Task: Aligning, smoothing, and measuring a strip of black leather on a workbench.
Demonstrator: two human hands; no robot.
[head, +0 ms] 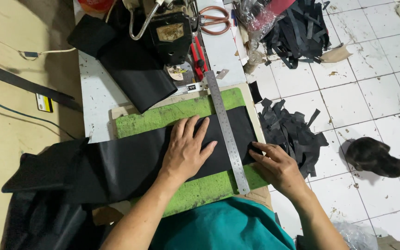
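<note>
Nearest, the left hand (187, 150) lies flat with fingers spread on a black fabric strip (130, 162), pressing it down, not gripping. The right hand (276, 165) sits just right of it, fingertips pinching the strip's right edge. Between the hands a steel ruler (228, 134) lies across the strip, running near to far. The strip stretches left to right over a green cutting mat (163, 118) on the counter (96, 92). Farther off stand a sewing machine (170, 34) and scissors (215, 19). Black offcuts (292, 134) litter the floor at right.
</note>
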